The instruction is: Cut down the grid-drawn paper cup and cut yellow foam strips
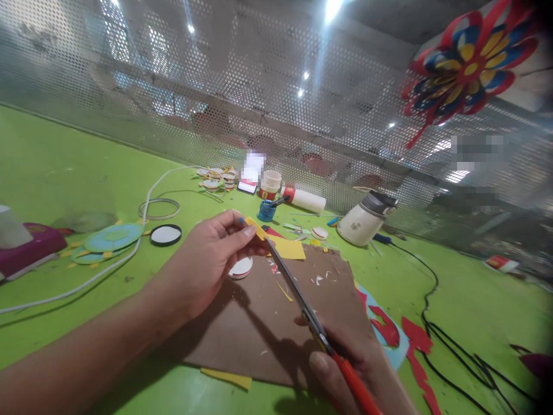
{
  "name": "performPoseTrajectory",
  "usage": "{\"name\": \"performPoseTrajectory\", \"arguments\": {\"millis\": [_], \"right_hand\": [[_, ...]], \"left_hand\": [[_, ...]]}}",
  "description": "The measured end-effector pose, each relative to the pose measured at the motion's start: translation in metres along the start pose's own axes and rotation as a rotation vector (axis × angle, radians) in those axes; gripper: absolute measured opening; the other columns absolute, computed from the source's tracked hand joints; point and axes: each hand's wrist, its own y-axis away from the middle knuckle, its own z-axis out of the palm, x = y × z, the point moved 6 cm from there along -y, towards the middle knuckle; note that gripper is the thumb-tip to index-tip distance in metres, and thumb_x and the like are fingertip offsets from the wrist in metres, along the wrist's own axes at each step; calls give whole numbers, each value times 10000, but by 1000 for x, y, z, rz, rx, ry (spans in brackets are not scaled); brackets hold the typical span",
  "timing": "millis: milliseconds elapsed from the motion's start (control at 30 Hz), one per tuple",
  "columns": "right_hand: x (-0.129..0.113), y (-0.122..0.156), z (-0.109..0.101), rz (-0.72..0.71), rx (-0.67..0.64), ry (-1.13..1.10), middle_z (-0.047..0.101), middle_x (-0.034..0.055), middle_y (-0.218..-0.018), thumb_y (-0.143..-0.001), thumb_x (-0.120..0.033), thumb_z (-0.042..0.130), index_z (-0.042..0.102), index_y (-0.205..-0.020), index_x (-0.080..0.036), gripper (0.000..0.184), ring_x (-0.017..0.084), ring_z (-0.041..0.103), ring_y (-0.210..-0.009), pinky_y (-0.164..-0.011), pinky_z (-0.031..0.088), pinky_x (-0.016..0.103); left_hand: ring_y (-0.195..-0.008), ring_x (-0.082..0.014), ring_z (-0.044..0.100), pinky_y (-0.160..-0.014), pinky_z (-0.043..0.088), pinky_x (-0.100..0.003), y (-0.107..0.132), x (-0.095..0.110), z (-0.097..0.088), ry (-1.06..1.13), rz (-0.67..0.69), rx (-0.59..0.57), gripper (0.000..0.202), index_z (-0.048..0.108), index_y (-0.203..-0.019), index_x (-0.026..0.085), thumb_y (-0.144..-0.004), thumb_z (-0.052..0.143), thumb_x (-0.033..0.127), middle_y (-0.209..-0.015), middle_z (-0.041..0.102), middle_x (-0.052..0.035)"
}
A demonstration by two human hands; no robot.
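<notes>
Pinched between the thumb and fingers of my left hand point(216, 248) is a small strip of yellow paper point(256, 228). My right hand point(345, 363) grips a pair of scissors point(298, 294) with red handles. The blade tips meet the lower edge of the yellow strip, and the blades look nearly together. Beneath both hands lies a brown board point(242, 340) scattered with paper scraps. A larger piece of yellow paper point(290, 248) rests at its far edge, just behind the scissor tips. Close under my left hand is a white disc point(241, 267), partly covered by the fingers.
A blue pot point(266, 211) holds a dark pen. Behind it stand a paper cup point(270, 184) and a white roll point(305, 199). A white jug point(362, 219) is at the right, near a black cable point(432, 276). Red paper cut-outs point(417, 337) lie right of the board; a white cable point(144, 213) crosses the left.
</notes>
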Motion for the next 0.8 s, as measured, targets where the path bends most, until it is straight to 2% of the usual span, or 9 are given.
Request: {"name": "performPoseTrajectory", "arguments": {"millis": [200, 433, 600, 800], "right_hand": [[2, 0, 2, -1, -18, -3, 688, 30, -683, -957, -562, 486, 728, -1119, -198, 466, 181, 617, -592, -462, 406, 228], [3, 2, 2, -15, 33, 46, 713, 31, -790, -956, -601, 458, 710, -1106, -231, 472, 168, 609, -634, -470, 359, 225], [1, 2, 0, -49, 36, 75, 568, -17, -611, -955, -601, 464, 715, -1055, -232, 458, 145, 488, -545, -458, 329, 222], [0, 4, 1, -55, 61, 74, 439, -36, -598, -963, -605, 446, 721, -1007, -206, 486, 126, 396, -543, -466, 308, 211]], "left_hand": [[-699, -153, 728, -692, 554, -235, 0, 1, 1, 3, -7, -7, 128, 665, -768, 103, -872, 606, 57, -775, 765, -64], [-706, -154, 729, -698, 559, -240, 0, 0, 0, 6, -2, -18, 135, 669, -760, 112, -875, 610, 73, -767, 764, -56], [-680, -151, 720, -664, 558, -243, -1, 0, 1, 2, -19, -13, 125, 667, -763, 106, -866, 611, 61, -771, 763, -64], [-682, -164, 721, -651, 565, -263, -1, 0, 1, -12, -42, 6, 120, 650, -748, 107, -852, 616, 60, -774, 763, -82]]}}
